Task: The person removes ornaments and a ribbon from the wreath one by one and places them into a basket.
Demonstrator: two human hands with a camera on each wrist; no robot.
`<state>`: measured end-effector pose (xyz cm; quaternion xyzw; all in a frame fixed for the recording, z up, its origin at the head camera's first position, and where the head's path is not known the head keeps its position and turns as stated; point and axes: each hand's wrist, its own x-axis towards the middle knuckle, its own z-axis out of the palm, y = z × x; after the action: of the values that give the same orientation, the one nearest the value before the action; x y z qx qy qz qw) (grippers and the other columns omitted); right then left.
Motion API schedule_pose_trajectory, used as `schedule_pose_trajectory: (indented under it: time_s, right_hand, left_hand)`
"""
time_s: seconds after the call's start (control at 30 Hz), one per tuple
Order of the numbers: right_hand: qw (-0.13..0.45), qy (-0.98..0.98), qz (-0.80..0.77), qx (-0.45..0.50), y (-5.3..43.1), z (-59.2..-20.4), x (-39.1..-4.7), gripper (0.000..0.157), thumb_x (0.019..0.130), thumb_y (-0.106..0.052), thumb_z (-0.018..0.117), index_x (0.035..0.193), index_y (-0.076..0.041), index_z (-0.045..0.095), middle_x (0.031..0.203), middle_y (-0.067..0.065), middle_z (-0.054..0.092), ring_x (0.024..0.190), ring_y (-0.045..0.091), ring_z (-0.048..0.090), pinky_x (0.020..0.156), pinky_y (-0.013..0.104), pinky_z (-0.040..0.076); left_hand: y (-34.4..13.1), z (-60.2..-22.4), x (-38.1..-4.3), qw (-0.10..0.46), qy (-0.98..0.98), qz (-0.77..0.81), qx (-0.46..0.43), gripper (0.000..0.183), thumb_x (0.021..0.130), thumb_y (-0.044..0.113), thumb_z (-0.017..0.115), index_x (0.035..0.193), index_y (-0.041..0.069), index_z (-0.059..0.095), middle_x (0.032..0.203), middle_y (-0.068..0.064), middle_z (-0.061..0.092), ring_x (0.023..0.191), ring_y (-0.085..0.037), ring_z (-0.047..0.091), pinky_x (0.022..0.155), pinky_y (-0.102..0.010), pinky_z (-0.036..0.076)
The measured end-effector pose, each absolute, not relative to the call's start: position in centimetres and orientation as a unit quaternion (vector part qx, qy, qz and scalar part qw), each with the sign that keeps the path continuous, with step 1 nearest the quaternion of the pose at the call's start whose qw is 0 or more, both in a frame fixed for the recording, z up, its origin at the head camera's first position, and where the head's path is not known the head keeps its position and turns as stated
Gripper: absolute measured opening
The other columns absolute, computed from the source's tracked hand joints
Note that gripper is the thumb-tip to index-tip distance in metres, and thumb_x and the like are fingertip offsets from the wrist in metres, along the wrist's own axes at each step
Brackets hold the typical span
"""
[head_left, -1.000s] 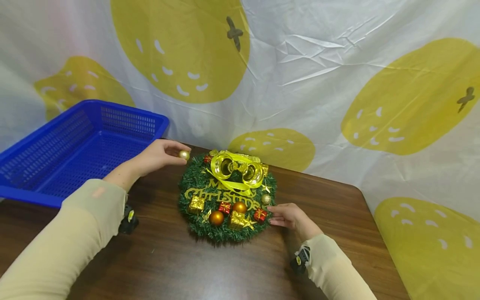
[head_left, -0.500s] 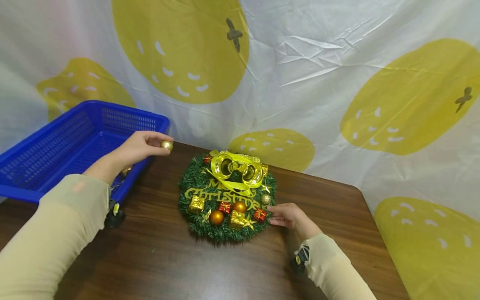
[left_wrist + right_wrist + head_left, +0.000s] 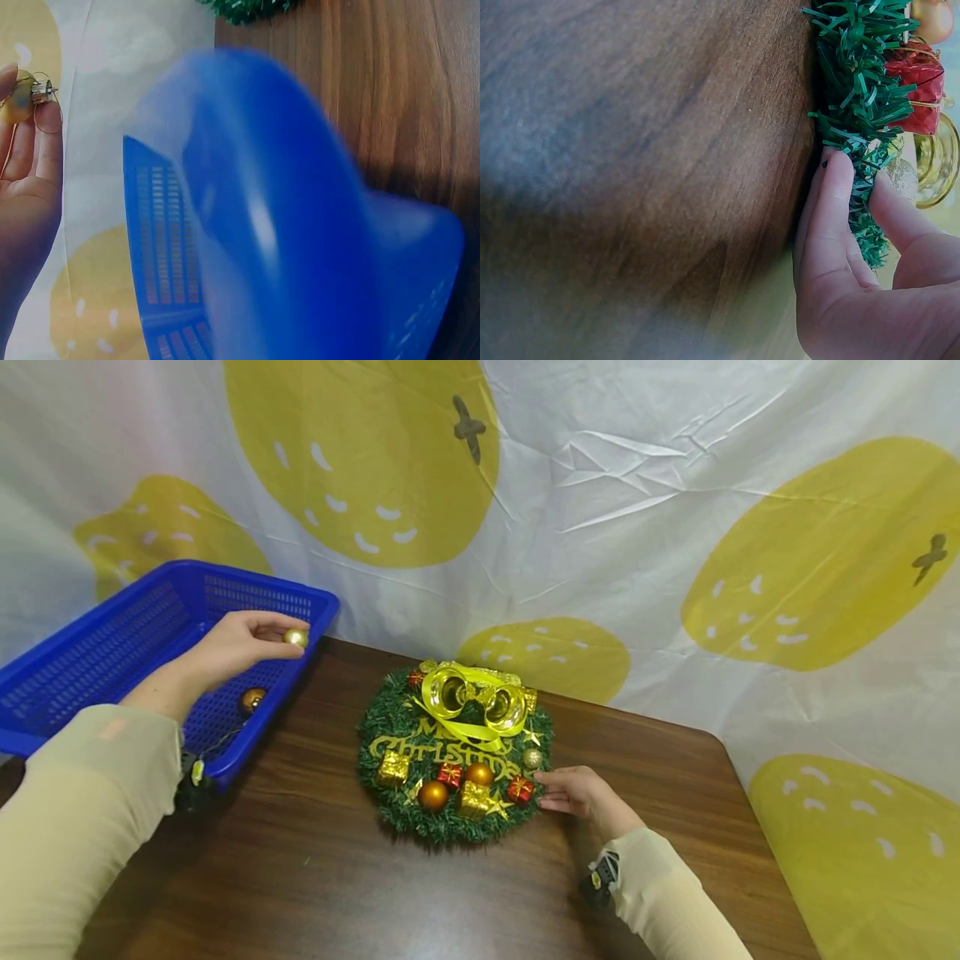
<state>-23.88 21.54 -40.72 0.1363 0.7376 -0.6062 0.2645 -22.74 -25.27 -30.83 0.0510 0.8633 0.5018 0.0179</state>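
My left hand [image 3: 225, 652] pinches a small pearly gold Christmas bauble [image 3: 296, 637] between thumb and fingers, over the right part of a blue plastic basket [image 3: 255, 603]. A metal cap and a thin gold cord show on the bauble in the left wrist view. On the table lies a round green tinsel Christmas wreath [image 3: 381, 714] with gold lettering, gold bells, small red and gold gift boxes and copper baubles. My right hand [image 3: 581, 793] grips the wreath's right edge, thumb on top and fingers beneath, as the right wrist view [image 3: 832, 225] shows.
Inside the basket, near its right wall, lies a copper bauble [image 3: 251, 699] with a thin wire-like strand beside it. The brown wooden table [image 3: 390, 902] ends at the back against a white curtain [image 3: 600, 527] printed with yellow fruit.
My left hand has carried the gold bauble left from beside the wreath to over the basket, uncovering the copper bauble inside. My right hand and the wreath have stayed in place.
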Motion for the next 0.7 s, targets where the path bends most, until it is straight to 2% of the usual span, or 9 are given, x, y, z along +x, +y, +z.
schedule_pose_trajectory:
  time_s: [0.27,0.47,0.57,0.7]
  right_hand:
    - [0.265,0.741,-0.602,0.137,21.6,-40.8,-23.9,0.058,0.092,-0.009,0.056,0.136,0.016,0.029,0.067,0.0,0.048,0.059,0.009,0.061,0.06,0.019,0.056]
    - [0.265,0.741,-0.602,0.137,21.6,-40.9,-24.0,0.062,0.092,-0.009,0.056,0.139,0.016,0.023,0.068,0.0,0.048,0.059,0.009,0.061,0.06,0.02,0.056]
    - [0.266,0.737,-0.606,0.137,21.7,-40.9,-24.1,0.057,0.092,-0.009,0.056,0.135,0.016,0.029,0.064,-0.001,0.049,0.058,0.009,0.061,0.06,0.019,0.056]
    - [0.268,0.734,-0.609,0.135,21.7,-40.9,-24.1,0.037,0.092,-0.008,0.056,0.121,0.012,0.043,0.058,-0.003,0.049,0.056,0.008,0.061,0.059,0.019,0.056]
  left_hand:
    - [-26.6,-31.0,-22.8,0.005,0.868,0.496,0.034,0.058,0.085,0.031,0.068,0.133,0.005,0.049,0.084,0.032,0.055,0.08,0.013,0.053,0.1,-0.044,0.039]
    - [-27.6,-31.2,-22.8,-0.002,0.875,0.483,0.025,0.057,0.084,0.032,0.068,0.131,0.006,0.051,0.08,0.036,0.053,0.079,0.015,0.051,0.098,-0.04,0.037]
    - [-28.1,-31.3,-22.8,0.001,0.878,0.478,0.021,0.059,0.085,0.034,0.067,0.133,0.004,0.049,0.082,0.035,0.052,0.08,0.016,0.049,0.099,-0.043,0.037]
    - [-28.5,-31.5,-22.8,0.003,0.883,0.47,0.012,0.063,0.085,0.038,0.065,0.133,0.002,0.047,0.085,0.033,0.05,0.079,0.018,0.046,0.101,-0.049,0.037]
